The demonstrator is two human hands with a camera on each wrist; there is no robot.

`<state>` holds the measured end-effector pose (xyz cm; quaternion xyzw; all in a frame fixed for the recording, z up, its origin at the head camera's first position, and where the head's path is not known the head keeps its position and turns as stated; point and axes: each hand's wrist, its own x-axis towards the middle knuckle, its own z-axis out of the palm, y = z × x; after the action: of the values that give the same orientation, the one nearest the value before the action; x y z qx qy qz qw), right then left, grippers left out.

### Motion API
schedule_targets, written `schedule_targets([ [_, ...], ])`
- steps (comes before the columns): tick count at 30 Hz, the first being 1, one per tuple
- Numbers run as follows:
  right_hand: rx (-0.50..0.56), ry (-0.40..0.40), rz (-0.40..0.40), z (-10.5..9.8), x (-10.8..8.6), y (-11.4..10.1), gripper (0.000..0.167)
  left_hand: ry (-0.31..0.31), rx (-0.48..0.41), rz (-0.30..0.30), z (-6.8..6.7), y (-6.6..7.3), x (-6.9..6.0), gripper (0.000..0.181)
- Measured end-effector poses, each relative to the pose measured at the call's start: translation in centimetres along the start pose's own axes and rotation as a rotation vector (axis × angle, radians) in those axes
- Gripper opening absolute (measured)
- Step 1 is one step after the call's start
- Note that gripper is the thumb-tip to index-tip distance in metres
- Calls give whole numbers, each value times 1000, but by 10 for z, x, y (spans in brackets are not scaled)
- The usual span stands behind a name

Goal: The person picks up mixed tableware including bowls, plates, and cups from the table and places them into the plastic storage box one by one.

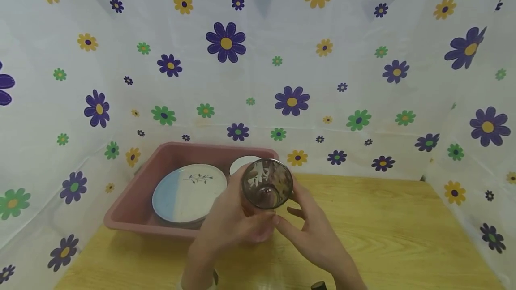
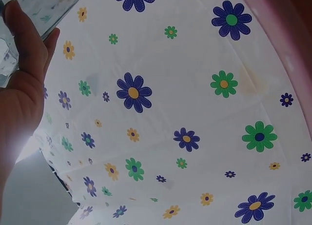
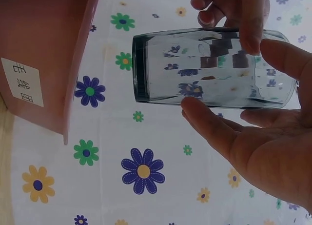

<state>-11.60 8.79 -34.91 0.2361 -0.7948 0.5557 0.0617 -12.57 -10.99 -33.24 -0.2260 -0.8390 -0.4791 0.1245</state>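
Observation:
A clear, smoke-tinted drinking glass (image 1: 267, 185) is held between both hands above the front right corner of the basin, its mouth turned toward the head camera. My left hand (image 1: 227, 218) grips the glass from the left side. From the right, my right hand (image 1: 316, 234) holds it, thumb and fingers on opposite sides. In the right wrist view the glass (image 3: 204, 71) shows its thick base, with nothing visible inside. Only part of the glass (image 2: 36, 10) shows in the left wrist view, by the left hand (image 2: 29, 69).
A pink plastic basin (image 1: 133, 200) stands on the wooden table (image 1: 387, 232), left of the hands. In it lie a blue-and-white plate (image 1: 189, 194) and a smaller white dish (image 1: 242, 162). A paper label (image 3: 22, 83) is on the basin. A dark object (image 1: 318, 285) shows at the bottom edge.

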Motion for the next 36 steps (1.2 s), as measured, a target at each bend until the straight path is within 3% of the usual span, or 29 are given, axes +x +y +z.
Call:
schedule_targets([
  [5, 10, -11, 7, 3, 0, 2, 82, 27, 21, -4, 0, -3, 0, 102],
  [12, 20, -37, 0, 10, 0, 6, 84, 86, 61, 52, -4, -8, 0, 103],
  [23, 17, -84, 28, 22, 1, 17, 79, 162, 75, 13, -10, -11, 0, 102],
  [29, -36, -99, 46, 31, 4, 26, 78, 194, 71, 9, -14, -11, 0, 102],
  [36, -145, -47, 31, 44, 6, 42, 77, 216, 70, 6, -17, -13, -1, 102],
])
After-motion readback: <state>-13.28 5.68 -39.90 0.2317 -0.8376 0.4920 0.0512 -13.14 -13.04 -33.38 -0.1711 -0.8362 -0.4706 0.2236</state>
